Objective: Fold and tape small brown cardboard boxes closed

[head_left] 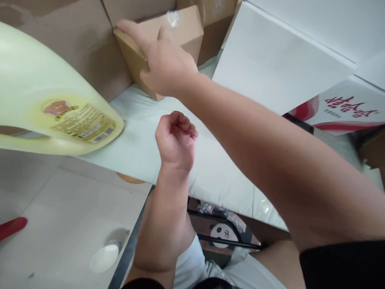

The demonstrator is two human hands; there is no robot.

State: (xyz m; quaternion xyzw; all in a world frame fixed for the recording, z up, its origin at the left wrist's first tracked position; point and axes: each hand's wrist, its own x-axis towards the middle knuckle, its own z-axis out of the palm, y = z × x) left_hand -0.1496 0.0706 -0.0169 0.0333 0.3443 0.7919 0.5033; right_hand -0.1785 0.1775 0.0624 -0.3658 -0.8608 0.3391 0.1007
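Observation:
My right hand [170, 63] reaches across to a small brown cardboard box [187, 28]. Its fingers are spread over the box's left end, and the index finger lies near the upper corner. The box leans at a tilt, with its low corner by the pale cloth; a shiny piece of clear tape sits on its upper face. Below it, my left hand [176, 139] hovers over the cloth-covered table [223, 171], palm up. Its fingers curl in together with nothing visible in them.
A large pale-yellow jug [55, 93] fills the left side. Bigger cardboard boxes [70, 26] stand behind. White boxes [287, 55], one with red print, are at the right. A white cup [104, 257] and a red object [6, 230] show lower left.

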